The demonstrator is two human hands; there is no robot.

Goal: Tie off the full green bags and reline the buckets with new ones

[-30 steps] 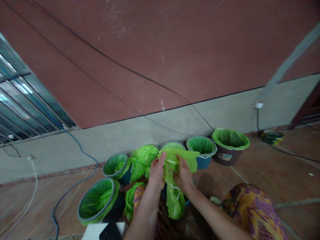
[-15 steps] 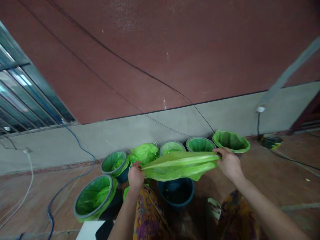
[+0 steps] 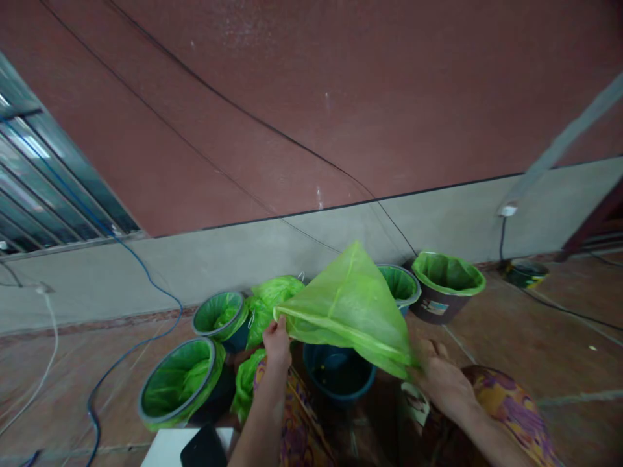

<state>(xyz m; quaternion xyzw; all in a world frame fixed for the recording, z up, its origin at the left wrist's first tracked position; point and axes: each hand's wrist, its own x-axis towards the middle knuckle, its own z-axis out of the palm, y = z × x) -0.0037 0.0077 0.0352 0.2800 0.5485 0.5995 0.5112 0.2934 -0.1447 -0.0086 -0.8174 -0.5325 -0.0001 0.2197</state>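
A light-green mesh bag (image 3: pixel 348 298) spreads out in front of me, its middle billowing up to a peak. My left hand (image 3: pixel 277 340) pinches the hemmed edge at its left corner. At the lower right corner is my right hand (image 3: pixel 442 379), blurred by motion, with the bag's gathered edge at its fingers. Below the bag stands a dark blue basin (image 3: pixel 341 399), partly covered by it; small yellow bits lie inside. Beside my left forearm is another crumpled green bag (image 3: pixel 247 383).
Green-lined buckets stand at left (image 3: pixel 146 418), behind it (image 3: pixel 197 318), and by the wall (image 3: pixel 416 292). A dark bucket (image 3: pixel 438 308) is farther right. A bulging green bag (image 3: pixel 265 301) sits among them. A phone (image 3: pixel 204 447) lies on a white surface (image 3: pixel 163 447). A blue hose (image 3: pixel 141 347) crosses the floor.
The bag has gone from stretched flat to billowing upward. My right hand has dropped lower. My left hand has shifted slightly right.
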